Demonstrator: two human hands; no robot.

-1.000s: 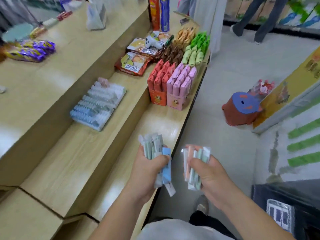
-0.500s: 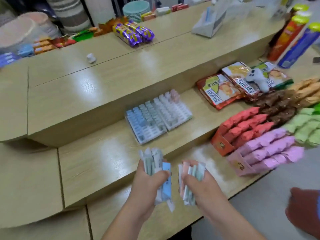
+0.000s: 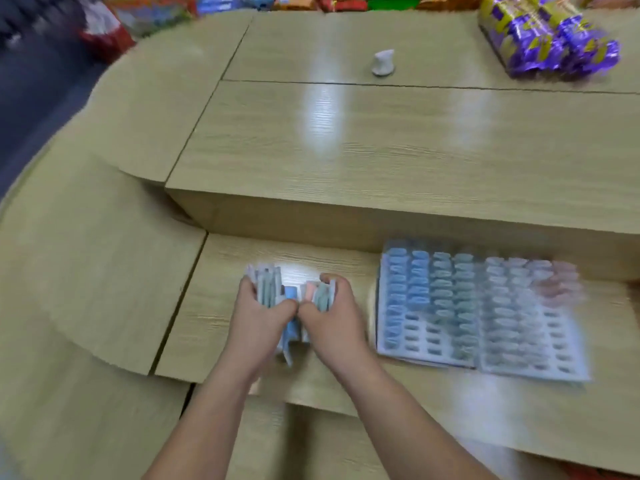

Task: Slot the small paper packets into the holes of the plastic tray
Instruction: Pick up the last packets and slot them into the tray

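My left hand [image 3: 258,318] grips a bundle of small paper packets [image 3: 266,287], pale green, white and blue. My right hand [image 3: 334,318] grips a second bundle of packets [image 3: 320,292], pink and green. Both hands sit close together, thumbs nearly touching, low over the middle wooden shelf. To their right lie two plastic trays side by side [image 3: 481,362]; most of their holes hold blue, green and pinkish packets standing upright, while the near rows show open holes. The picture is blurred by motion.
A raised wooden counter step [image 3: 381,150] runs behind the trays. On it stand a small white figure [image 3: 382,62] and purple snack bags [image 3: 550,36] at the far right. Coloured goods line the back edge. A curved lower shelf [image 3: 86,271] is at left.
The view has swung left and down toward the shelf. Both hands, still holding their bundles, have come together and lowered beside the trays, which now lie to their right.
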